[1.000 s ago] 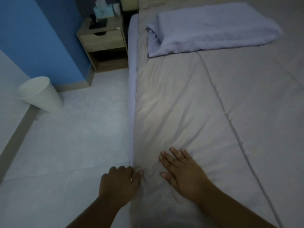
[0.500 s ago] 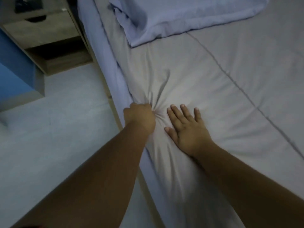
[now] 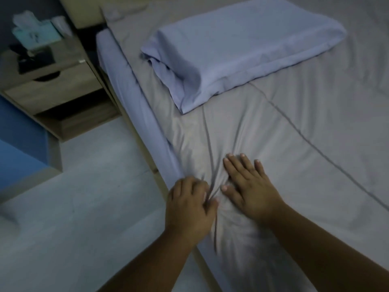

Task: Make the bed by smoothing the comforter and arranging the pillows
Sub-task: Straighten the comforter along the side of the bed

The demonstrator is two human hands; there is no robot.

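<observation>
Bed edge [image 3: 145, 123]: comforter [image 3: 273, 144] bunches here — creases run up toward the pillow [image 3: 242, 45].
Left hand [image 3: 189, 209]: fingers pinching the comforter.
Right hand [image 3: 250, 186]: fingers spread flat, just beside it.

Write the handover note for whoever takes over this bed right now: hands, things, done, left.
Left hand: pinches a fold of the grey comforter at the side edge of the bed.
Right hand: flat, fingers spread, pressing the comforter beside that fold.
Pillow: lies on top of the comforter toward the head, at an angle.
Done: comforter spread over the visible part of the bed.
Left: creases fan out from the pinch; smooth them, then probably straighten the pillow.
</observation>
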